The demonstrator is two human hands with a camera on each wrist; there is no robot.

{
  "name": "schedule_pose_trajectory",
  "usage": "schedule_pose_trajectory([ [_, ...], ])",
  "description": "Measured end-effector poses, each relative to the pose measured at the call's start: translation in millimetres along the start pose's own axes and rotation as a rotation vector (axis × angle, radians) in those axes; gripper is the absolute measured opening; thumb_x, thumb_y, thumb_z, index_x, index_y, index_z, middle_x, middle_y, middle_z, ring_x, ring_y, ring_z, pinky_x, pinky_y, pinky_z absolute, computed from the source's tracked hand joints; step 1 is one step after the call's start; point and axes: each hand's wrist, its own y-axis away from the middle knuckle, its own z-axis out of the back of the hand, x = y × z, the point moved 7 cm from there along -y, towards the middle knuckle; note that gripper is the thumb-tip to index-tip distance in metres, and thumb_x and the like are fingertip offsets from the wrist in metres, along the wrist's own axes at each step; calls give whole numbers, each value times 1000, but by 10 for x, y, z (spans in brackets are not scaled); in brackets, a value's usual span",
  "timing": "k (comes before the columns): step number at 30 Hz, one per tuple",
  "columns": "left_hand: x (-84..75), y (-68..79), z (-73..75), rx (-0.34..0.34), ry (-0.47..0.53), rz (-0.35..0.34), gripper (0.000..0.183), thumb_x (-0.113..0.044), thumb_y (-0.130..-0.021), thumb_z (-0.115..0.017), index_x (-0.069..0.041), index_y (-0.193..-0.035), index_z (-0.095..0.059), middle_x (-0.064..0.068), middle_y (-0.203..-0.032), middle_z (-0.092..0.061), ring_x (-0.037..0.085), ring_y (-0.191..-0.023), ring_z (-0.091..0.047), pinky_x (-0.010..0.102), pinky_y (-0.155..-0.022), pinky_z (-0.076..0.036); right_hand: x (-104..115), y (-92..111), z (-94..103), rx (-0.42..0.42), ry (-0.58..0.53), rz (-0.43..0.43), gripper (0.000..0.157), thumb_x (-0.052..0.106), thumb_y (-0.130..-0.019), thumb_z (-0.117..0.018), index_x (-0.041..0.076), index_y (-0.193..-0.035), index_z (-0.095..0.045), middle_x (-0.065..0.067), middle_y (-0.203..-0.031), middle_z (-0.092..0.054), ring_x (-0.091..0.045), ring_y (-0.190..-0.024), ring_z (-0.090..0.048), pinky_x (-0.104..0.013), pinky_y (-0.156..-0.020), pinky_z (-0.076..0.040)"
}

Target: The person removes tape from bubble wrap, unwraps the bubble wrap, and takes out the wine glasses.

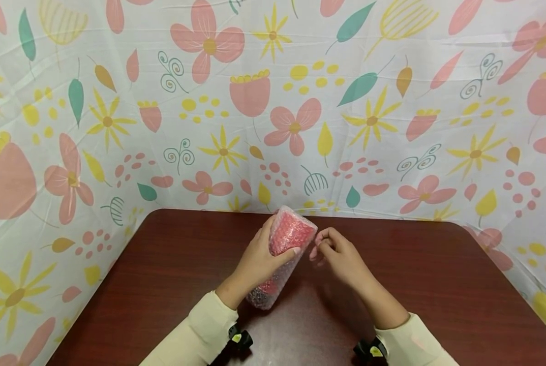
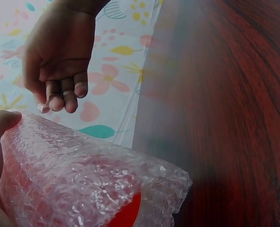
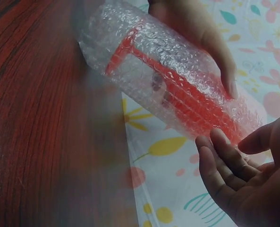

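My left hand (image 1: 259, 256) grips a long package in bubble wrap (image 1: 293, 231), its thumb across the near face. The package is tilted over the table, its upper end leaning right. Through the wrap a red thing (image 3: 191, 101) shows, with a narrow red bar and a crosspiece towards one end; its exact kind is obscured. Just right of the upper end is my right hand (image 1: 339, 254), fingers curled. In the left wrist view, its thumb and forefinger pinch a small pale piece (image 2: 43, 108) close to the wrap, while the other fingers hang loosely bent.
Both forearms reach over a dark red-brown wooden table (image 1: 177, 284) with rounded far corners. A white cloth (image 1: 254, 168) printed with flowers and leaves hangs behind it and along both sides.
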Motion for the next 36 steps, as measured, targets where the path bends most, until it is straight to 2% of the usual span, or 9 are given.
schedule_pose_trajectory([
  [5,6,1,2,-6,9,-7,94,-54,-85,-76,-31,-160,-24,4,-152,-46,23,-126,-54,47,-100,-49,11,-3,2,-8,-12,-4,9,9,-104,-46,4,-103,-54,-15,-74,-65,-31,-69,-70,-41,-66,-59],
  [10,13,3,0,-6,9,-6,95,-53,-85,-77,-32,-160,-23,4,-152,-46,22,-125,-55,47,-101,-49,1,6,0,7,-48,-36,10,12,-105,-49,4,-103,-53,-15,-64,-58,-30,-55,-67,-43,-57,-58],
  [15,10,8,2,-6,11,-7,94,-55,-85,-76,-33,-160,-22,4,-152,-46,22,-126,-54,48,-101,-49,3,16,-26,43,-81,-43,16,14,-105,-50,-2,-107,-51,-17,-72,-65,-28,-64,-72,-45,-61,-59],
  [22,10,3,-6,-1,12,-9,95,-56,-85,-75,-33,-160,-22,3,-152,-46,23,-127,-54,48,-101,-49,6,4,-39,62,-83,-28,23,20,-106,-54,-3,-108,-50,-18,-77,-68,-27,-71,-74,-43,-65,-61],
  [36,-8,6,-16,4,4,-3,92,-58,-84,-76,-35,-158,-25,3,-149,-48,22,-125,-55,47,-100,-49,-8,0,-79,96,-120,6,19,8,-106,-45,-8,-116,-45,-26,-88,-67,-30,-76,-73,-43,-70,-60],
])
